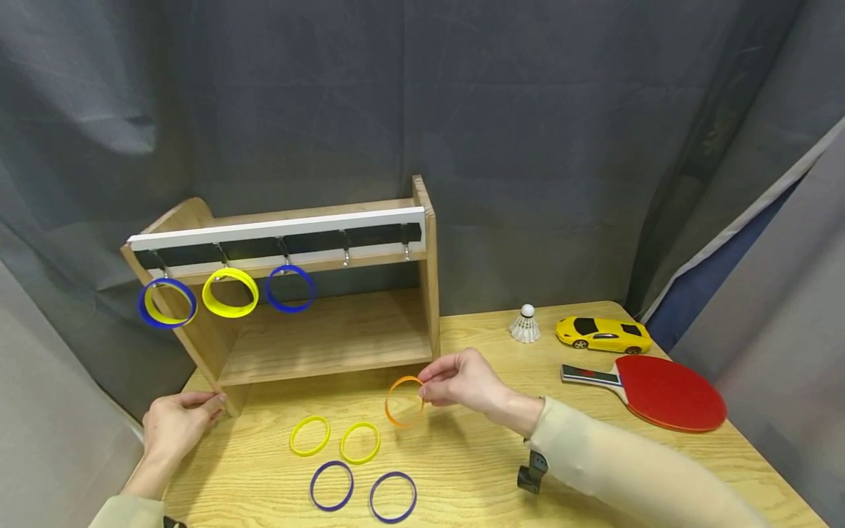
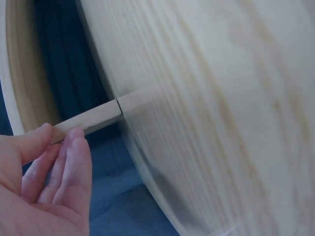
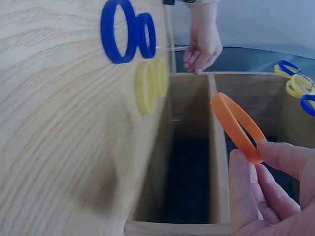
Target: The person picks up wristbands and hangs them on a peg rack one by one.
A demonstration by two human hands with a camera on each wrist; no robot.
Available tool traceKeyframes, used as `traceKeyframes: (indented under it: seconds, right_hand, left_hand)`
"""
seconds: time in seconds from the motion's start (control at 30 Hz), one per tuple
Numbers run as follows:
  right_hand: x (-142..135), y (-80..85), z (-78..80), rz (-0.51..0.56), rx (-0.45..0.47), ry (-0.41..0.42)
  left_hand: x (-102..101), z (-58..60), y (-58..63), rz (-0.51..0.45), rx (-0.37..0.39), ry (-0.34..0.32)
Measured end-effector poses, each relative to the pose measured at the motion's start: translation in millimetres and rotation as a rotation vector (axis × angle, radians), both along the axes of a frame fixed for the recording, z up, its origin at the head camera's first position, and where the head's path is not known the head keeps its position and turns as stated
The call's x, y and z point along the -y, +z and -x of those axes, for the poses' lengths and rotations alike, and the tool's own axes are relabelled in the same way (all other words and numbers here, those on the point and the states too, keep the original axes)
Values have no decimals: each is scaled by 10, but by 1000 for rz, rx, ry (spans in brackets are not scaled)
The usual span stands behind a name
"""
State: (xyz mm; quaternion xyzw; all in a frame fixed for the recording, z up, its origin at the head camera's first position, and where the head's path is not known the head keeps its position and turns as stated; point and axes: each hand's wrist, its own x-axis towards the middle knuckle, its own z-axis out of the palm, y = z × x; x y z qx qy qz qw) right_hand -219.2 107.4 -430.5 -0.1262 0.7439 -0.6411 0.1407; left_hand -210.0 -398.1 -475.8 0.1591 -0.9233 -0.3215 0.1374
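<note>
Grey Curtain, Wooden Table, and One Orange Ring Between Fingers

Behind the table we see one grey, creased curtain (image 1: 528, 147), and below it a tabletop (image 1: 488, 477) of pale wood with wavy grain. On it we count four thin, flat-banded rings: two yellow rings (image 3: 140, 92) and two dark blue rings (image 3: 107, 34), all near the front of a wooden shelf (image 1: 330, 334). A fifth, the smooth orange ring (image 3: 232, 129), is in the air above the table; our right hand (image 1: 465, 383) pinches it between thumb and fingers. Our left hand (image 1: 181, 424) grips the lower edge of the shelf's left side panel.

Along the shelf runs a black and white strip (image 1: 376, 236) with five metal hooks (image 1: 346, 257). The first from the left carries a blue and a yellow ring together; on the second there is yellow, on the third blue. We cannot tell whether more rings overlap there.

To the right we count one feathered shuttlecock (image 1: 526, 328), one glossy yellow toy car (image 1: 602, 335) and one red, rounded paddle (image 1: 670, 396).
</note>
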Motion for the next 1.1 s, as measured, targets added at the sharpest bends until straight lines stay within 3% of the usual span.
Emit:
traceKeyframes:
  seconds: [0.47, 1.1]
  right_hand:
    - [66, 253, -32, 94, -16, -5]
    - [385, 830, 35, 306, -54, -47]
  left_hand:
    - [7, 4, -5, -1, 8, -5]
    - [22, 11, -15, 11, 15, -8]
